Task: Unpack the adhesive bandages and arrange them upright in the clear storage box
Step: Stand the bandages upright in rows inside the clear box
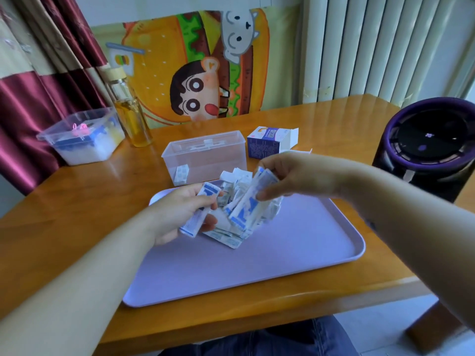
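Over the far half of the lilac plastic tray (295, 258), the left hand (185, 214) grips a stack of white-and-blue wrapped adhesive bandages (240, 214) and the right hand (290, 176) pinches another. The person is likely squaring them to join the few standing in the clear plastic storage box (205, 152) beyond.

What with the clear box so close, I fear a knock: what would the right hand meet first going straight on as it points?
Pointing left and down, the right hand would probably meet the heap of wrapped bandages first, then the left hand. The clear storage box seems farther back; depth is unclear.
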A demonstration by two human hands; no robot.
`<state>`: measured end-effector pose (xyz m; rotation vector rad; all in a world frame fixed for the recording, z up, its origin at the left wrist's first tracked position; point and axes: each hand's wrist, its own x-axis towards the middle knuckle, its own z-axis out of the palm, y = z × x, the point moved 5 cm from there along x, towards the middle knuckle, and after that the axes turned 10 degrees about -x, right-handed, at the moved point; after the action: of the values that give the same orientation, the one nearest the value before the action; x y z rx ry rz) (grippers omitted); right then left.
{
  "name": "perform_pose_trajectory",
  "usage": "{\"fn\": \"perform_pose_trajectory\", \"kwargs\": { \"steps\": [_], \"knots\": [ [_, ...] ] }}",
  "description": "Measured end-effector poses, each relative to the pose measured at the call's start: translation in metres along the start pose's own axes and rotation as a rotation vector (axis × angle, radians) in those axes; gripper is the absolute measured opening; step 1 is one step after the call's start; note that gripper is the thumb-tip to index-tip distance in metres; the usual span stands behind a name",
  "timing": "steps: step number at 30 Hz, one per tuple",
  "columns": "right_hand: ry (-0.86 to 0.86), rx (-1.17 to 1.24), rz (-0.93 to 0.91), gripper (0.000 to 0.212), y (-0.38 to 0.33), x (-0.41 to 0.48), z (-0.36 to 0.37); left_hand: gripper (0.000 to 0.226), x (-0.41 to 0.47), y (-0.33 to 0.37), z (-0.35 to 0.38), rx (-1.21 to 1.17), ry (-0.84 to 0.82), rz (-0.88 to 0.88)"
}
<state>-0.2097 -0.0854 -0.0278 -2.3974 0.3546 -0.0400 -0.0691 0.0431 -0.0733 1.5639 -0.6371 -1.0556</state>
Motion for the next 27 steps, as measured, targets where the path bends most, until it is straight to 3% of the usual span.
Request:
{"fn": "perform_pose_trajectory", "kwargs": {
  "steps": [2, 6, 11, 16, 18, 21, 24, 27],
  "knots": [
    [0.011, 0.077, 0.008, 0.015, -0.002, 0.012, 0.025, 0.032, -0.004, -0.011, 0.006, -0.172, -0.063, -0.103],
    [0.17, 0.002, 0.024, 0.023, -0.008, 0.027, 0.043, 0.045, -0.013, -0.022, 0.023, -0.446, -0.151, -0.234],
    [0.232, -0.219, -0.029, 0.027, -0.022, 0.028, 0.047, 0.051, -0.016, -0.029, 0.03, -0.519, -0.197, -0.275],
    [0.237, -0.109, -0.03, 0.083, -0.02, 0.024, 0.044, 0.022, -0.018, -0.031, 0.036, -0.663, -0.199, -0.269],
    [0.154, -0.099, -0.06, 0.102, -0.02, 0.019, 0.045, 0.019, -0.015, -0.032, 0.036, -0.716, -0.161, -0.253],
    [0.011, -0.269, -0.119, 0.129, -0.024, 0.012, 0.059, 0.026, -0.014, -0.03, 0.041, -0.725, -0.171, -0.265],
    [0.021, -0.423, -0.156, 0.134, -0.025, 0.012, 0.071, 0.038, -0.018, -0.025, 0.05, -0.685, -0.249, -0.262],
    [0.105, -0.408, -0.185, 0.123, -0.023, 0.014, 0.068, 0.03, -0.02, -0.021, 0.051, -0.65, -0.288, -0.22]
  ]
}}
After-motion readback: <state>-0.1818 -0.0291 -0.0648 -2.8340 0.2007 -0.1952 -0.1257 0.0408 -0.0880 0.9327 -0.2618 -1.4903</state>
